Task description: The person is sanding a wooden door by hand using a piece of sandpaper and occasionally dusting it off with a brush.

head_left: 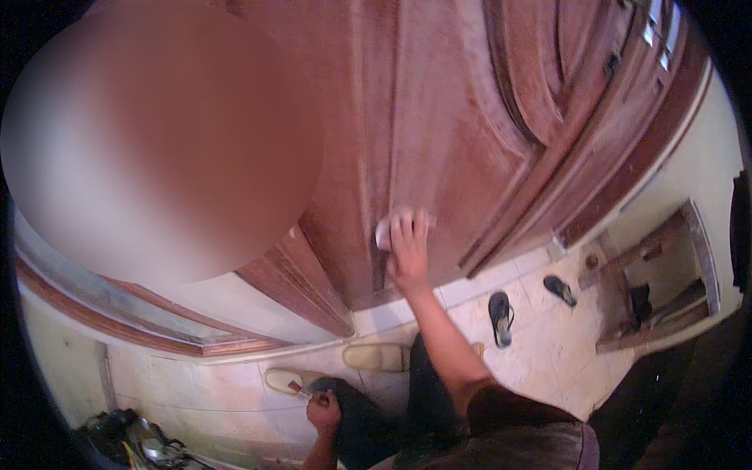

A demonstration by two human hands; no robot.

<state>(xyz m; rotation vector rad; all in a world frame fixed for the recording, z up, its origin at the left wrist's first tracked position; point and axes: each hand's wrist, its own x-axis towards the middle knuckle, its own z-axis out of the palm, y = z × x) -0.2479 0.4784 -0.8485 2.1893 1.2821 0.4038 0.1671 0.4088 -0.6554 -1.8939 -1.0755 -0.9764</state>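
Note:
My right hand reaches up along the lower part of a reddish-brown wooden door. Its fingers press a whitish folded piece, paper or cloth, flat against the door beside a vertical moulding. Pale, dusty-looking streaks run over the wood there. Low by my knee, my left hand is closed around a slim tool with a reddish tip and a pale band. Its handle is hidden in the fist, and it is too small to tell its exact kind.
Tan shoes are on my feet on the tiled floor. Two dark sandals lie to the right, near a wooden-framed opening or stand. Dark and metallic items crowd the lower left. A blurred disc covers the upper left.

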